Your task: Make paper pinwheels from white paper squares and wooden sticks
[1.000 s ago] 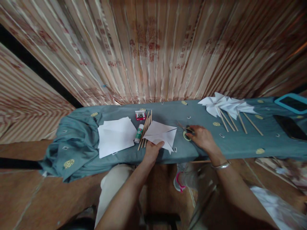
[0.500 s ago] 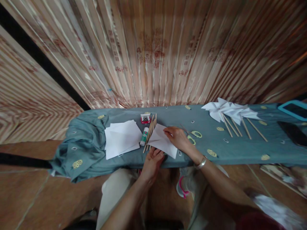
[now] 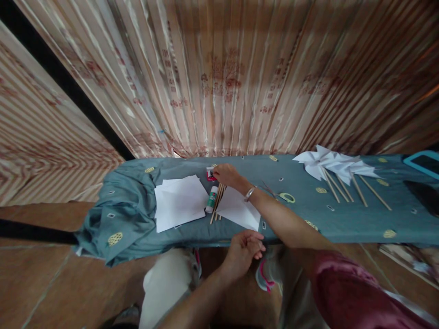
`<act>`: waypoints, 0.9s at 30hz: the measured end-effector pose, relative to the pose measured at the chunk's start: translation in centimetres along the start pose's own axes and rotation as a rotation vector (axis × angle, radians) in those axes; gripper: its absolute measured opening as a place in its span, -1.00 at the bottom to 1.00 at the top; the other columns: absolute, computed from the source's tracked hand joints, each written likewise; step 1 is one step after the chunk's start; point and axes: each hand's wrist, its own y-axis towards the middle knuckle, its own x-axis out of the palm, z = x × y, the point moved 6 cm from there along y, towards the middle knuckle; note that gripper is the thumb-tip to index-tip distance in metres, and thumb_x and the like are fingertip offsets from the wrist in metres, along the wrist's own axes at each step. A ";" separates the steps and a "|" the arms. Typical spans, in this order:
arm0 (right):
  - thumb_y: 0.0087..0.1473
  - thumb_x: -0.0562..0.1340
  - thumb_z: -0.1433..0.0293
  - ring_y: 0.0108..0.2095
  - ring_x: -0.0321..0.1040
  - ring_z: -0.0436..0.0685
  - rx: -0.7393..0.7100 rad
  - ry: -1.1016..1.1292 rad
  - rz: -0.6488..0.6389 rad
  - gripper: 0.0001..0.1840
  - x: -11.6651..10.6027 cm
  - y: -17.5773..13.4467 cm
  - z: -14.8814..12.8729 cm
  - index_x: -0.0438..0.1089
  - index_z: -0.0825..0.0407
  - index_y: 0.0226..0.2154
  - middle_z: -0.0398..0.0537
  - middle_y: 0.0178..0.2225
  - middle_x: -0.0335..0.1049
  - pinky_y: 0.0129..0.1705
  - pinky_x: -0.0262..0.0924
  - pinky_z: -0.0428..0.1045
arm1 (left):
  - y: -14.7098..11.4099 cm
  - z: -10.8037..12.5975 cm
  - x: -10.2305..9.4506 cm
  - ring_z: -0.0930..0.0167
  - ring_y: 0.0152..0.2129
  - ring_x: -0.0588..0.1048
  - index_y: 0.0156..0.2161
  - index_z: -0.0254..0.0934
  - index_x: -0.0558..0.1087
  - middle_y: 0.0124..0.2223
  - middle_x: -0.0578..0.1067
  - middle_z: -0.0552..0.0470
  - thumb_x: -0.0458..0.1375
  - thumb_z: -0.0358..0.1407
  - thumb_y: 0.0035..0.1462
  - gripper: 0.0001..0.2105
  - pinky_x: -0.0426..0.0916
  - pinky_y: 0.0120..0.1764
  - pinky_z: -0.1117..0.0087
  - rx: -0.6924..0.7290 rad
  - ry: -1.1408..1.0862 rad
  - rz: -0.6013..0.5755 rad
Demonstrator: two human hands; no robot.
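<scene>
My right hand reaches over the small red box, which has little dark bits in it. Its fingertips are pinched together at the box; what they hold, if anything, is hidden. My left hand hovers by the bench's front edge, fingers loosely curled and apart, with nothing visible in it. Between the hands lies a folded white paper on the cloth. Several thin wooden sticks lie along its left side, partly under my right hand. A green-and-white glue stick lies beside them.
A stack of white paper lies left on the cloth-covered bench. Right of the folded paper are scissors with light green handles. Several paper pinwheels on sticks lie farther right, near a blue-framed object and a dark phone-like object.
My right hand has left the folded paper and moved up and left to the red box. My left hand has come off the paper, towards me and right. The paper lies released.
</scene>
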 end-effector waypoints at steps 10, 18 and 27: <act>0.12 0.09 0.48 -0.08 0.44 0.27 0.029 -0.113 -0.076 -0.61 0.7 2.6 -0.6 0.46 0.20 -0.04 0.29 -0.08 0.49 -0.10 0.27 0.02 | 0.2 -0.7 0.7 0.51 -0.68 0.29 -0.42 -0.29 0.45 -0.60 0.43 0.11 0.31 -0.27 -0.29 -0.76 0.15 -0.51 0.43 -0.045 0.027 -0.048; 0.08 0.13 0.46 -0.12 0.46 0.24 0.041 -0.129 -0.098 -0.61 0.9 3.3 -0.4 0.48 0.18 -0.05 0.23 -0.11 0.52 -0.13 0.28 -0.01 | 0.2 -0.1 0.1 0.50 -0.65 0.30 -0.41 -0.27 0.48 -0.57 0.44 0.09 0.27 -0.31 -0.23 -0.83 0.17 -0.50 0.43 -0.010 0.015 -0.030; 0.26 -0.02 0.48 -0.12 0.44 0.23 -0.145 -0.144 -0.027 -0.63 0.3 -1.5 -2.3 0.45 0.18 -0.07 0.21 -0.14 0.51 -0.09 0.24 0.04 | -0.2 7.8 -6.5 0.41 -0.50 0.38 -0.37 -0.23 0.55 -0.47 0.47 0.07 0.23 -0.31 -0.10 -0.88 0.24 -0.38 0.42 0.405 0.333 0.270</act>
